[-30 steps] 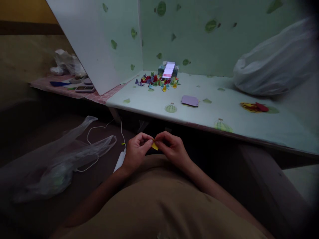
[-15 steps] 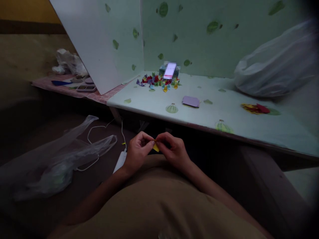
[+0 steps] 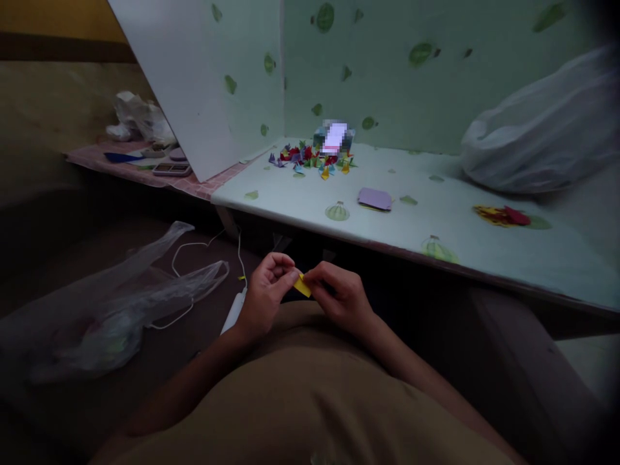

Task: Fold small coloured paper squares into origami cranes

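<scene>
A small folded piece of yellow paper [image 3: 303, 286] is pinched between my two hands, close in front of my body and below the table edge. My left hand [image 3: 268, 290] grips its left side between thumb and fingertips. On the other side, my right hand [image 3: 341, 292] pinches the upper right edge, its fingers bent. Small folded paper figures [image 3: 305, 157] in several colours stand grouped at the back of the table. A stack of purple paper [image 3: 374, 199], with yellow showing beneath, lies nearer the front edge.
A blurred phone [image 3: 334, 137] leans behind the figures. Red and yellow paper pieces [image 3: 504, 216] lie on the right of the table [image 3: 300, 203], before a white plastic bag [image 3: 537, 135]. Down left are a clear plastic bag [image 3: 116, 323] and a white power strip [image 3: 234, 311] with a cord.
My hands have moved slightly apart, and more of the yellow paper shows between them. The whole view has shifted a little.
</scene>
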Demonstrator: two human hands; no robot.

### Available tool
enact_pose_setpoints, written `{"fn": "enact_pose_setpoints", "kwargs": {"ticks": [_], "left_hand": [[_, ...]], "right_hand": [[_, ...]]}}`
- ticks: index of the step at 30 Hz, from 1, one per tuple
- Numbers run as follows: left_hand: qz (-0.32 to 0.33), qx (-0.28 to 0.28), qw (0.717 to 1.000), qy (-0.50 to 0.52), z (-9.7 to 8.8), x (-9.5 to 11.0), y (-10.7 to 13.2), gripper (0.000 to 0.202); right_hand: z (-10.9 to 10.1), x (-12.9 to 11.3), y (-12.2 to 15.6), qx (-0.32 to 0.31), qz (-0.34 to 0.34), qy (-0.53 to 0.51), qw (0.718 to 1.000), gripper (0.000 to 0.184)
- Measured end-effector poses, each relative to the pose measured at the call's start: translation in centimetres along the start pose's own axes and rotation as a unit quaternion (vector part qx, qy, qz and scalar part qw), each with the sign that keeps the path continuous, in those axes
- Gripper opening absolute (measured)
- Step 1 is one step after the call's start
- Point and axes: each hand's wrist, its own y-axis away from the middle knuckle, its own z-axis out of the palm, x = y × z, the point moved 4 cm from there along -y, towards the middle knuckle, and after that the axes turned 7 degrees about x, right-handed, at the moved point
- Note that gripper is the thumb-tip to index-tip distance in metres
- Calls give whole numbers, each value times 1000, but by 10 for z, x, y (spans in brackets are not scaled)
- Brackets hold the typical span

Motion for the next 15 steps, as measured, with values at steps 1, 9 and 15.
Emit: {"fn": "enact_pose_setpoints", "kwargs": {"ticks": [1, 9, 15], "left_hand": [[5, 1, 1000, -3, 0, 0, 0, 21], [62, -7, 998, -30, -1, 0, 0, 21], [139, 19, 983, -117, -3, 3, 4, 13]], "right_hand": [[0, 0, 0, -1, -3, 0, 1000, 15], [1, 0, 0, -3, 39, -35, 999, 12], [0, 13, 1, 3, 224, -147, 963, 19]]}}
